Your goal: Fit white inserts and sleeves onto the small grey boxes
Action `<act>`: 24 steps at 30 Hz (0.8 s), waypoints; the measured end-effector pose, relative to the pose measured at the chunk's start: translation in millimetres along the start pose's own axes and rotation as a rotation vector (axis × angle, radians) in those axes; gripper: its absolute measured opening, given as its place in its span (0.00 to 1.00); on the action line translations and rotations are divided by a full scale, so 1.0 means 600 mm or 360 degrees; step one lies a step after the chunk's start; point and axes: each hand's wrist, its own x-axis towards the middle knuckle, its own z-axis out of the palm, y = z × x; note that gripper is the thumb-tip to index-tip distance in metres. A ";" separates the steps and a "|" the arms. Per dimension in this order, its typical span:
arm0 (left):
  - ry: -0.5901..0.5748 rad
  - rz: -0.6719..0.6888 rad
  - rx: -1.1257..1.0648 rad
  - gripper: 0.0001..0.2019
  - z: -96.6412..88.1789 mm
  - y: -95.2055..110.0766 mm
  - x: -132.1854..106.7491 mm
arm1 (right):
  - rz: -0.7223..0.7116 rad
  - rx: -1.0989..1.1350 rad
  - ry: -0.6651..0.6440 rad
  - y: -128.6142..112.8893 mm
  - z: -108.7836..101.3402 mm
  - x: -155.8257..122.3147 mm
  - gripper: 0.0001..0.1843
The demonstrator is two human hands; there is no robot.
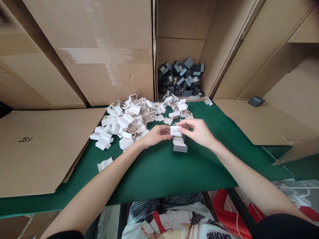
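Observation:
In front of me, a small grey box sits open on the green table, with white card showing inside it. Above its far part is a white folded card insert with small print. My right hand pinches this insert from the right, thumb on its face. From the left, my left hand has its fingers closed at the insert's edge, beside the box; part of the grip is hidden. A heap of similar white card inserts lies just beyond my left hand.
Dark grey boxes are piled in an open cardboard carton at the back. Another dark box rests on a cardboard flap at right. A single white insert lies near my left forearm. Cardboard sheets cover the table's left side.

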 end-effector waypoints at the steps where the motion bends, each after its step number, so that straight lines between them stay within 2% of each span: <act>1: 0.0008 -0.0026 -0.0007 0.21 -0.002 0.001 -0.003 | -0.0037 -0.0043 0.0010 0.002 0.003 -0.003 0.08; 3: 0.0062 -0.0045 0.0017 0.22 -0.003 0.003 -0.008 | -0.0081 -0.0104 0.0036 0.005 0.004 -0.008 0.07; 6: 0.0105 0.0070 0.0094 0.26 0.006 0.004 -0.009 | -0.0070 -0.0105 0.0054 0.007 0.000 -0.014 0.06; 10: 0.0122 0.0197 0.0290 0.24 0.019 0.000 -0.005 | -0.0076 0.0005 0.0038 0.014 0.000 -0.016 0.06; 15: 0.0185 0.0161 0.0383 0.24 0.026 -0.006 -0.003 | -0.0152 -0.0044 0.0140 0.024 -0.006 -0.015 0.03; 18: 0.0234 0.0148 0.0377 0.23 0.027 -0.008 -0.003 | -0.0100 -0.0059 0.0093 0.025 -0.007 -0.018 0.03; 22: 0.0290 0.0176 0.0321 0.22 0.024 -0.013 -0.001 | 0.0005 0.0098 -0.0005 0.030 -0.004 -0.019 0.07; 24: 0.0328 0.0179 0.0292 0.21 0.022 -0.016 0.000 | 0.0059 0.0266 -0.0082 0.033 -0.003 -0.018 0.14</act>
